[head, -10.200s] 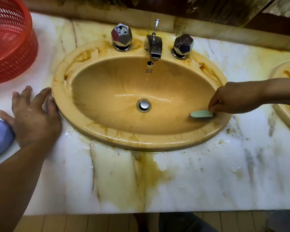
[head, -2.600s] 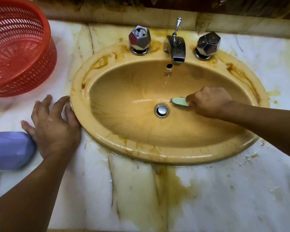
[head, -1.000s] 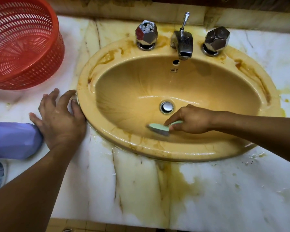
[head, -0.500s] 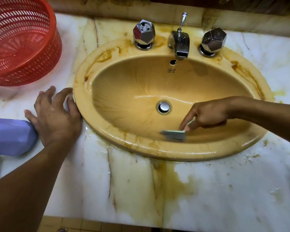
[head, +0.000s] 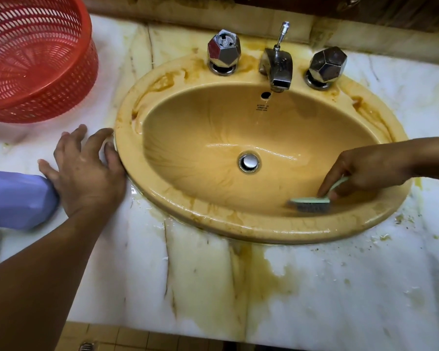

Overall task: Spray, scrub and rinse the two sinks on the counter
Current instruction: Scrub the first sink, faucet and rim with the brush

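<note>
The white marble counter (head: 340, 287), veined and blotched with yellow-brown stains, carries the oval mustard-yellow ceramic sink (head: 200, 138). The sink's bowl is wet and streaked, and brown residue lies on its back rim. A red perforated plastic basket (head: 36, 59) stands on the counter to the far left of the sink, behind its rim line. A lavender plastic object (head: 15, 201), cut off by the frame edge, lies left of the sink.

The left hand (head: 86, 173) lies flat on the counter against the sink's left rim, its fingers spread and straight. The fingertips touch the rim and the hand holds nothing.

The right hand (head: 370, 171) reaches into the sink from its right side. Its fingers are curled round the handle of a pale green scrubbing brush (head: 309, 202), forefinger stretched along it. The brush's bristles press on the sink's near inner wall.

A chrome faucet (head: 278, 67) stands at the sink's back rim between two faceted chrome knobs (head: 223, 50). A round chrome drain (head: 249, 162) sits at the sink's bottom.
</note>
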{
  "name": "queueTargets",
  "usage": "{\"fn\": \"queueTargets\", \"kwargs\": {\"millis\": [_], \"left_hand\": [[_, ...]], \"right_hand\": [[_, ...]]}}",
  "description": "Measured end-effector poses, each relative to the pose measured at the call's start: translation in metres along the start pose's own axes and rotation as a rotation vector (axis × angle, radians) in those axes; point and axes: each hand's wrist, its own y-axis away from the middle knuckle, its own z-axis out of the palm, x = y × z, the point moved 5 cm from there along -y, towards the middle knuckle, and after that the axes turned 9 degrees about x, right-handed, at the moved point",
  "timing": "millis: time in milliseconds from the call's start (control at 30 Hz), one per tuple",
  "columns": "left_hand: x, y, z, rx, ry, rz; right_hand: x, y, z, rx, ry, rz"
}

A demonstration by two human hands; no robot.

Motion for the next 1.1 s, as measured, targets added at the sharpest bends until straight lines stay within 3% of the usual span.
{"fn": "queueTargets", "kwargs": {"millis": [67, 167, 300, 433, 533, 600, 667, 800, 1000, 1100], "left_hand": [[0.0, 0.0, 0.001, -0.003, 0.002, -0.002], [0.001, 0.0, -0.001, -0.004, 0.007, 0.001], [0.002, 0.001, -0.002, 0.005, 0.0, 0.006], [0.001, -0.001, -0.001, 0.023, 0.017, 0.029], [0.0, -0.001, -0.001, 0.021, -0.002, 0.029], [0.001, -0.001, -0.001, 0.025, -0.01, 0.036], [0.001, 0.0, -0.001, 0.026, -0.012, 0.04], [-0.002, -0.001, 0.001, 0.029, -0.008, 0.026], [-0.001, -0.001, 0.002, 0.023, -0.008, 0.012], [0.0, -0.001, 0.002, 0.019, -0.008, 0.005]], "right_hand": [[-0.007, 0.0, 0.001, -0.012, -0.077, 0.01], [-0.025, -0.011, 0.016, 0.122, -0.116, -0.037], [-0.042, -0.006, 0.029, -0.073, -0.498, 0.031], [-0.016, 0.023, -0.003, -0.167, -0.254, 0.089], [0.019, 0.036, -0.035, 0.04, 0.214, 0.193], [0.022, 0.044, -0.044, 0.157, 0.401, 0.201], [0.015, 0.045, -0.034, 0.148, 0.317, 0.134], [-0.028, 0.04, 0.001, -0.036, -0.18, 0.022], [-0.105, -0.035, 0.031, 0.218, -0.259, -0.122], [-0.12, -0.065, 0.026, 0.411, -0.036, -0.096]]}}
